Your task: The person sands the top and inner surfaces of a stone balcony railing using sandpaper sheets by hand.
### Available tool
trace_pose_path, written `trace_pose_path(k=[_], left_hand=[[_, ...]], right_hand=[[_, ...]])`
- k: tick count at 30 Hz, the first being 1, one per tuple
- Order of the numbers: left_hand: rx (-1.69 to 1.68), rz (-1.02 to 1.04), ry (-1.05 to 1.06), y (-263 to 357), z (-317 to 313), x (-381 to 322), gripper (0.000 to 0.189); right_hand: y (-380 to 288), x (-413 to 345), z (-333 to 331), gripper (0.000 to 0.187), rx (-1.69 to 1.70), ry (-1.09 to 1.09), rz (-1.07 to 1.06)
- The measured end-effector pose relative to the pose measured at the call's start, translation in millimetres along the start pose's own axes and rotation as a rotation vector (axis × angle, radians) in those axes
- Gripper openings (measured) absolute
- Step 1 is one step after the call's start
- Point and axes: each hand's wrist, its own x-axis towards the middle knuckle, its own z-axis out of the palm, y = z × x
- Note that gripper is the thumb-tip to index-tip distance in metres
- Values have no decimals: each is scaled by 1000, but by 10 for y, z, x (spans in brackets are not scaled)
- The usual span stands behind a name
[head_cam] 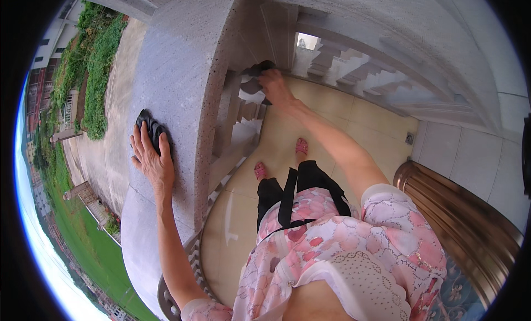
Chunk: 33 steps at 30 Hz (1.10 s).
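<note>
My left hand (153, 155) lies on top of the broad stone balcony railing (178, 72), its fingers spread over a bunched black cloth (151, 130) pressed against the stone. Lower down, on the inner side, my right hand (274, 86) holds a dark cloth (259, 78), partly blurred, beside the corner post and the balusters. My right fingers are bent around the cloth, and the palm is hidden.
Stone balusters (244, 113) stand under the railing, and more run along the upper right side. Below are beige floor tiles (323, 109) with a small floor drain (409, 138). A brown metal door frame (452, 213) stands at right. Beyond the railing, the ground lies lower.
</note>
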Motion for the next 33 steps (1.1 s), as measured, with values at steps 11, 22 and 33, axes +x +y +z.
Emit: trace_pose_path(k=[11,22,33], left_hand=[[21,18,-4,30,-22,7,54],[34,15,-14,-7,-58,-16,53],[10,46,-12,7,-40,9,53]], right_hand=[[1946,534,-1730,36,-660,227,186],[2295,648,-2206,54,-520,-164,584],[1858,677,-1603,59,-712,-171,181]])
